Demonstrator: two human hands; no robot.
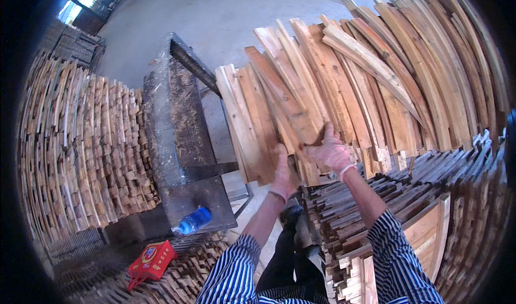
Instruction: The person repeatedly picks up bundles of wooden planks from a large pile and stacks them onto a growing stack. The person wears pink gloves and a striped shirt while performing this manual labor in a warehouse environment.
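Note:
Both hands wear thin pale gloves with a band at the wrist. At the near ends of a few light wooden boards (248, 116), my left hand (283, 176) wraps their right edge, thumb upward; its fingers are partly hidden and a little blurred. Just right of it, my right hand (331, 152) grips the near end of a tilted reddish-brown board (277, 81), thumb to the left and fingers along the far side. Beneath and around these lie more boards of uneven length, side by side, pointing away from me.
A dark metal frame (185, 172) with a sawdust-covered board stands left. On it lies a blue bottle (194, 220); a red bag (152, 261) sits below. Wood stacks rise at far left (86, 148) and lower right (478, 212). Concrete floor (215, 14) stretches beyond.

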